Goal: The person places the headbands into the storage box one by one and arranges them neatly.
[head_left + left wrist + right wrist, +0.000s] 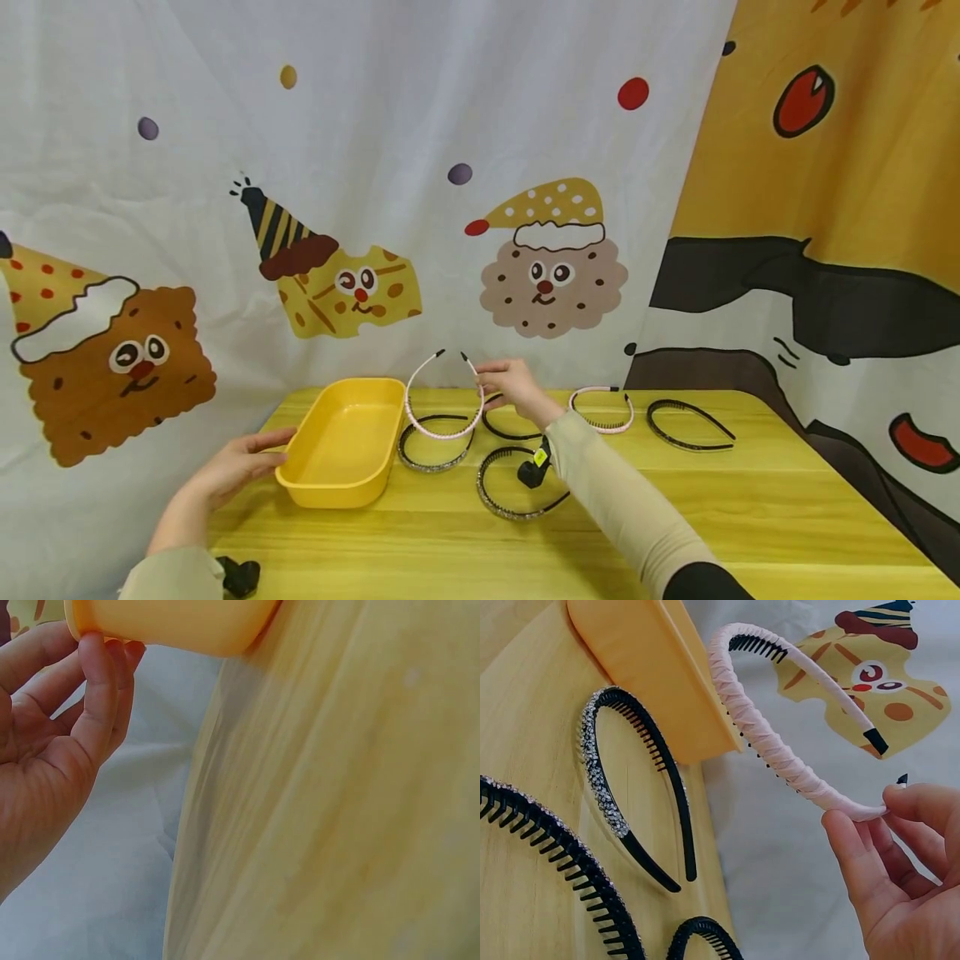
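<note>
My right hand (517,385) pinches one end of a pale pink headband (769,742) between thumb and fingers. Wrapped in ribbon, with dark comb teeth inside, it hangs raised with its black-tipped ends upward in the head view. My left hand (228,471) has its fingertips at the outer left rim of a yellow plastic tray (333,493); its fingers (97,697) are gently bent against the outside. Below the raised headband lies a black headband with silver glitter (596,769). Another glittery black headband (491,497) is nearer me, partly hidden by the right wrist.
Behind my right hand lies a thin black headband (510,435). To its right are a second pink headband (611,429) and a plain black headband (667,439). All rest on a wood-grain table (360,558) against a printed cloth (375,125).
</note>
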`<state>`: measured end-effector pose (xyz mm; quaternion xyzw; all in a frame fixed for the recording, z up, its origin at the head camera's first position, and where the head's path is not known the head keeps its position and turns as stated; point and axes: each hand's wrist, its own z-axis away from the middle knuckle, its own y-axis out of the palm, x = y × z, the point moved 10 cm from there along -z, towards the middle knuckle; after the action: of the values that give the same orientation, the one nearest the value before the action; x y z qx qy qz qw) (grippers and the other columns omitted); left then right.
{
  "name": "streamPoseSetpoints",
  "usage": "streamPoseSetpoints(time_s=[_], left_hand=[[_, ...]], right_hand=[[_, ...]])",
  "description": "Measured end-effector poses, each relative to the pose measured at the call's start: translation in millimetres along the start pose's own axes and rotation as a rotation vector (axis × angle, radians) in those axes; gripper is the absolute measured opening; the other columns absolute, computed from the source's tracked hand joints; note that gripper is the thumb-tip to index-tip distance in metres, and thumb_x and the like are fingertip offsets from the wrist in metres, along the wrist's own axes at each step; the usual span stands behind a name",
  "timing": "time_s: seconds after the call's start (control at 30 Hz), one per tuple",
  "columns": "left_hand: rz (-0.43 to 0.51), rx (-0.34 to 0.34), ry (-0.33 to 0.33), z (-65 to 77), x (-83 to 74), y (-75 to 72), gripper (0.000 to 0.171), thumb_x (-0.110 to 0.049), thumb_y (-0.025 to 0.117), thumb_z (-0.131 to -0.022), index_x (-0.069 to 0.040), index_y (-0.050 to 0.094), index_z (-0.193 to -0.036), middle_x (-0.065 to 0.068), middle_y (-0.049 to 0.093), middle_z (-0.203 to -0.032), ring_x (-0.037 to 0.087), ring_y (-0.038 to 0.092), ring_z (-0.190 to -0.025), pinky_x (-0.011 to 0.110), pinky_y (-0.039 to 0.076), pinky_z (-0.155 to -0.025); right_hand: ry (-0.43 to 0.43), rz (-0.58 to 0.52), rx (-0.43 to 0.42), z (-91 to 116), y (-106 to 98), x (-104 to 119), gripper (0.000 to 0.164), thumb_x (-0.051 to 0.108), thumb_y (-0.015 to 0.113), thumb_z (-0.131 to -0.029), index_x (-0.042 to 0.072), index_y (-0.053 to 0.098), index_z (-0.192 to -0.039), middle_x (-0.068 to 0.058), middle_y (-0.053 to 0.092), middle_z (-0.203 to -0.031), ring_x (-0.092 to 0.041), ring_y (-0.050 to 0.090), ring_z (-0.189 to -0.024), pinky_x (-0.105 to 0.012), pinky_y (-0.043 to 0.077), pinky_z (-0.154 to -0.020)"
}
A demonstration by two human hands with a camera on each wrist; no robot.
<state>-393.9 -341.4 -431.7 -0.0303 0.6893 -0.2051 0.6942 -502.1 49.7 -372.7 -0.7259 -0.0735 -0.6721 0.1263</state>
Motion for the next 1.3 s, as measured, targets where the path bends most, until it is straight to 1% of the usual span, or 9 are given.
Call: streamPoseSetpoints(time_s=[0.13,0.23,0.43,0.63,0.73,0.9,0.97,1.17,1.3], left_hand=[[0.007,-0.015,-0.01,0.4,2.1,-2.3,0.065,-0.017,0.061,-0.097,0.013,0.03,-0.145,0.032,0.03,-0.148,0.009,0.06,-0.109,0.029,0.051,-0.09],[0.016,-0.012,-0.007,0.8,0.8,-2.1,0.065,-0.017,0.061,-0.097,0.013,0.03,-0.145,0.032,0.031,-0.148,0.011,0.06,-0.109,0.029,0.051,-0.09],[0.02,0.017,0.022,-0.3,-2.3,0.0,0.063,-0.015,0.058,-0.098,0.014,0.029,-0.145,0.033,0.031,-0.148,0.005,0.06,-0.106,0.026,0.05,-0.089],[0.019,0.006,0.04,-2.5,-5.7,-0.2,0.064,-0.016,0.06,-0.097,0.013,0.03,-0.145,0.032,0.033,-0.147,0.003,0.06,-0.104,0.026,0.05,-0.089],[0.015,0.02,0.05,-3.6,-7.4,1.8,0.064,-0.016,0.06,-0.097,0.014,0.029,-0.145,0.033,0.032,-0.147,0.004,0.06,-0.106,0.026,0.05,-0.089],[0.023,0.035,0.038,-3.6,-5.6,3.2,0.064,-0.016,0.058,-0.098,0.013,0.028,-0.146,0.031,0.033,-0.147,0.006,0.06,-0.106,0.027,0.05,-0.09],[0.027,0.029,0.027,-3.5,-3.3,2.1,0.064,-0.017,0.059,-0.098,0.012,0.028,-0.147,0.031,0.033,-0.148,0.006,0.06,-0.107,0.026,0.05,-0.09],[0.016,0.019,0.038,-1.8,-1.1,0.5,0.064,-0.016,0.059,-0.098,0.013,0.029,-0.146,0.032,0.033,-0.147,0.012,0.059,-0.111,0.028,0.05,-0.091],[0.017,0.012,0.032,-1.3,1.8,-0.1,0.063,-0.016,0.059,-0.098,0.013,0.03,-0.146,0.031,0.034,-0.147,0.01,0.06,-0.109,0.028,0.05,-0.091]], right_hand=[[0.002,-0.011,-0.006,-1,3,0,0.03,0.003,0.063,-0.092,-0.003,0.066,-0.121,-0.017,0.068,-0.092,-0.03,0.066,-0.08,-0.044,0.058,-0.067],[0.005,-0.019,0.003,-4,6,-1,0.031,0.003,0.063,-0.092,-0.004,0.065,-0.122,-0.016,0.068,-0.091,-0.026,0.067,-0.078,-0.046,0.058,-0.069],[0.002,-0.037,0.015,-8,15,2,0.03,0.004,0.062,-0.093,-0.004,0.065,-0.121,-0.017,0.067,-0.094,-0.028,0.066,-0.082,-0.051,0.056,-0.075],[-0.006,-0.038,0.04,-13,28,7,0.03,0.004,0.061,-0.093,-0.003,0.065,-0.122,-0.016,0.066,-0.093,-0.026,0.065,-0.079,-0.044,0.058,-0.071],[-0.005,-0.033,0.046,-13,33,9,0.029,0.003,0.061,-0.093,-0.003,0.065,-0.122,-0.016,0.067,-0.091,-0.026,0.065,-0.079,-0.042,0.058,-0.069],[-0.006,-0.025,0.043,-13,42,9,0.029,0.004,0.062,-0.093,-0.003,0.066,-0.121,-0.017,0.067,-0.091,-0.027,0.065,-0.079,-0.045,0.058,-0.07],[-0.005,-0.022,0.048,-13,47,8,0.029,0.005,0.062,-0.093,-0.002,0.066,-0.121,-0.016,0.067,-0.093,-0.027,0.066,-0.08,-0.046,0.057,-0.072],[-0.012,-0.004,0.08,-15,66,4,0.029,0.005,0.061,-0.094,-0.002,0.066,-0.121,-0.016,0.067,-0.095,-0.034,0.066,-0.087,-0.048,0.057,-0.074],[-0.01,-0.003,0.083,-15,76,5,0.028,0.006,0.062,-0.093,-0.002,0.066,-0.12,-0.017,0.067,-0.092,-0.03,0.066,-0.081,-0.048,0.056,-0.073]])
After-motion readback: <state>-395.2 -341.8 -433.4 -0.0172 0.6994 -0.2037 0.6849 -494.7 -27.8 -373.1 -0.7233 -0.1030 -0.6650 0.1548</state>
